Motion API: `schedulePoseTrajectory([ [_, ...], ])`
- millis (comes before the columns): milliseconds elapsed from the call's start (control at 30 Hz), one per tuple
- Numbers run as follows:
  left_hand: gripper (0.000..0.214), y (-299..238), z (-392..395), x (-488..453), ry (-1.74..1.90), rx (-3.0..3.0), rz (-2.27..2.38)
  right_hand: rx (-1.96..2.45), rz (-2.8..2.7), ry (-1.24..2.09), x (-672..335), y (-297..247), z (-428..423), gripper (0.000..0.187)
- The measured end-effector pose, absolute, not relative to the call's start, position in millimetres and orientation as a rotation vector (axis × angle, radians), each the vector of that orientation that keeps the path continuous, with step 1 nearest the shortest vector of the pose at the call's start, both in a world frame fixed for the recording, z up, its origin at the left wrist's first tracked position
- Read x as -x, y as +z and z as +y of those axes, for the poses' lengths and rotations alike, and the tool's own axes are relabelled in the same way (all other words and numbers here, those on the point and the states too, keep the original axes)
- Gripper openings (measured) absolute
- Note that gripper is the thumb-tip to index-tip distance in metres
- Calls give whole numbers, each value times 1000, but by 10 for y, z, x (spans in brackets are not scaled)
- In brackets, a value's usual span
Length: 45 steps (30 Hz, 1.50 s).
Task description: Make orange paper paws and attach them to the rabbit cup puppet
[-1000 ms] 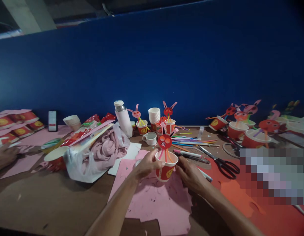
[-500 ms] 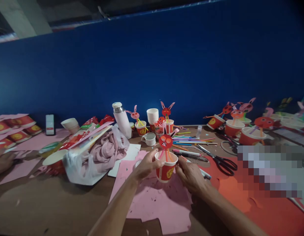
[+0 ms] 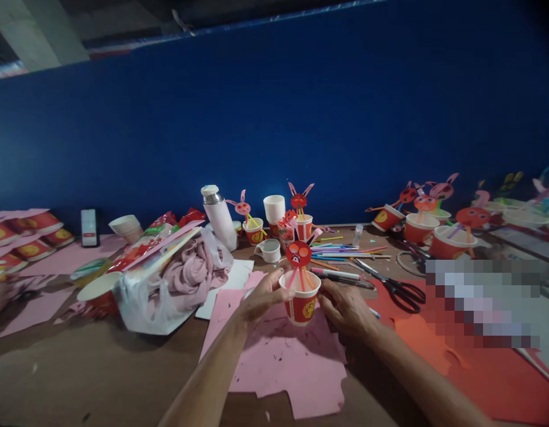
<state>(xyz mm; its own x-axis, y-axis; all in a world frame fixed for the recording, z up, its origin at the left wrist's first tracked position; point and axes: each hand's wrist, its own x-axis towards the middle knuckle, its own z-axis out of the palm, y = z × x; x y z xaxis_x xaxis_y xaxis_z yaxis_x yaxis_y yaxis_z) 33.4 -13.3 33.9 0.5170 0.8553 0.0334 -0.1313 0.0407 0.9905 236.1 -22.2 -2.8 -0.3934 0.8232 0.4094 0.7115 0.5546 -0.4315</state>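
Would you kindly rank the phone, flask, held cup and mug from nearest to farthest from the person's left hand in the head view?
From the left hand:
1. Held cup: in its grip.
2. Mug: just beyond the hand.
3. Flask: farther back, to the left.
4. Phone: far left, toward the back.

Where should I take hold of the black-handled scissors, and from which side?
Probably by the black handles, coming from the near right with the right hand, the closer one: they lie flat, finger loops toward that side, blades pointing away to the far left.
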Motion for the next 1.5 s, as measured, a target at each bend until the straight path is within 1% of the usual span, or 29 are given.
schedulePoseTrajectory([
  [467, 62, 367, -169, -369, 875, -1301, 658, 1200, -2198, 258, -2378, -41, -225, 16],
  [767, 67, 341, -153, -381, 882, -1273, 645, 1227, -2180, 274, -2368, -13, -230, 19],
  [900, 69, 312, -144, -381, 936, -1287, 682, 1262, -2152, 273, -2391, 13, -217, 23],
  [1033, 68, 302, -131, -367, 949, -1339, 693, 1241, -2134, 334, -2412, 29, -204, 18],
  [1067, 67, 303, -126, -361, 944, -1341, 701, 1220, -2122, 344, -2415, 33, -203, 20],
  [1200, 65, 326, -123, -352, 941, -1334, 721, 1122, -2000, 366, -2419, 44, -206, 41],
  [1333, 61, 357, -155, -387, 898, -1300, 737, 1070, -1949, 527, -2410, 5, -195, 60],
  [1433, 63, 343, -169, -417, 855, -1258, 749, 1098, -1959, 564, -2396, -55, -180, 72],
  [1500, 64, 324, -171, -431, 841, -1254, 749, 1110, -1967, 553, -2385, -84, -177, 76],
])
